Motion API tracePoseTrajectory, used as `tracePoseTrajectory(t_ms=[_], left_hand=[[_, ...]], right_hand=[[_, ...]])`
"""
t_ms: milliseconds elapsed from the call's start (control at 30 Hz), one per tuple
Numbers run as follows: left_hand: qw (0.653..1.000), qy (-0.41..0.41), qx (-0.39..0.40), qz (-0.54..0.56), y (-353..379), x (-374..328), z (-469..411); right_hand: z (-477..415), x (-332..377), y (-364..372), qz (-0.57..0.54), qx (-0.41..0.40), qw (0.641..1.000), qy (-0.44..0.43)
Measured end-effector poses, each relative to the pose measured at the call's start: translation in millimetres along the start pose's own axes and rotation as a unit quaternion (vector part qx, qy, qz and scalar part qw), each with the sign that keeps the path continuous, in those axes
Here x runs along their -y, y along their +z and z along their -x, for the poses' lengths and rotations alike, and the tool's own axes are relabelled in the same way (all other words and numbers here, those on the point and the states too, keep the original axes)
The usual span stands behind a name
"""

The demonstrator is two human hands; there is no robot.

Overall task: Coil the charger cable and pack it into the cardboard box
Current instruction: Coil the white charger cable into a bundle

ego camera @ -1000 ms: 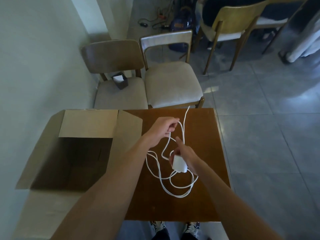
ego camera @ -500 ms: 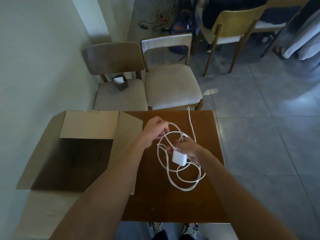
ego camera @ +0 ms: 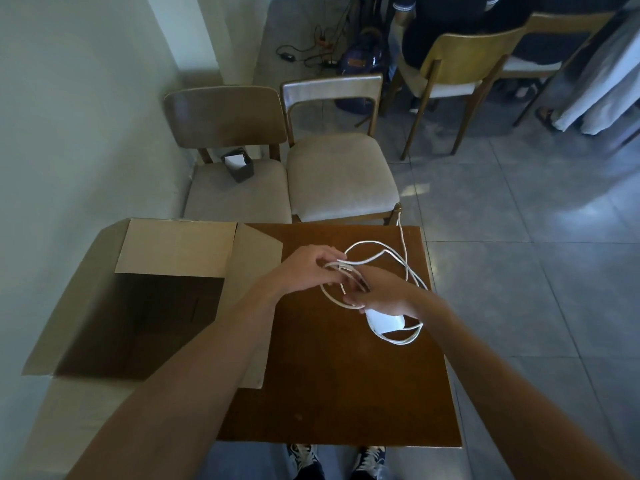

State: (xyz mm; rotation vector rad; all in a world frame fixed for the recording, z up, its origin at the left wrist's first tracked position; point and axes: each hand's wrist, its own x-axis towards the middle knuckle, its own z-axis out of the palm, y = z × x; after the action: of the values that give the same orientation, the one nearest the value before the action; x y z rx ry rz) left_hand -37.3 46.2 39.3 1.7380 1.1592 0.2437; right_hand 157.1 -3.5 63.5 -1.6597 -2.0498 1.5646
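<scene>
The white charger cable (ego camera: 375, 256) hangs in loose loops above the brown table (ego camera: 329, 393). My left hand (ego camera: 308, 268) pinches several strands of it together. My right hand (ego camera: 379, 292) meets the left one and holds the cable, with the white charger brick (ego camera: 384, 322) showing under its palm. One free strand runs off the table's far edge. The open cardboard box (ego camera: 180, 249) stands to the left of the table, its flaps spread and its inside dark and empty.
Two cushioned wooden chairs (ego camera: 341, 174) stand just beyond the table; the left one carries a small dark holder (ego camera: 239, 164). A wall runs along the left. More chairs, a seated person and floor cables are at the back. My shoes show below the table.
My hands have come together and my left hand has gathered more loops. The free strand beyond the table has shortened and the brick has shifted right.
</scene>
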Motion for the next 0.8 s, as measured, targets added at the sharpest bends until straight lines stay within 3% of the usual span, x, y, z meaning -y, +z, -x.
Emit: tracePoseTrajectory(t_ms=[133,300,433,500,600,700,800], left_hand=[[0.978,-0.039,-0.052,0.197,-10,-9,5],[0.931,-0.017,0.055,0.361,-14,-18,15],[0.878,-0.016,0.057,0.475,-12,-28,17],[0.871,-0.02,0.049,0.488,-14,-33,19],[0.892,-0.002,0.057,0.448,-22,-40,26],[0.907,0.004,0.077,0.414,-27,-46,34],[0.887,0.008,0.102,0.45,-25,-54,33]], right_hand=[[-2,-7,2,-0.068,-0.108,0.99,0.051],[-7,-9,17,-0.107,-0.189,0.971,0.105],[-9,2,35,-0.272,-0.266,0.916,0.129],[-7,16,40,-0.36,-0.248,0.886,0.155],[-2,27,41,-0.492,-0.168,0.837,0.171],[2,37,33,-0.523,-0.086,0.825,0.195],[7,52,35,-0.575,0.006,0.789,0.214]])
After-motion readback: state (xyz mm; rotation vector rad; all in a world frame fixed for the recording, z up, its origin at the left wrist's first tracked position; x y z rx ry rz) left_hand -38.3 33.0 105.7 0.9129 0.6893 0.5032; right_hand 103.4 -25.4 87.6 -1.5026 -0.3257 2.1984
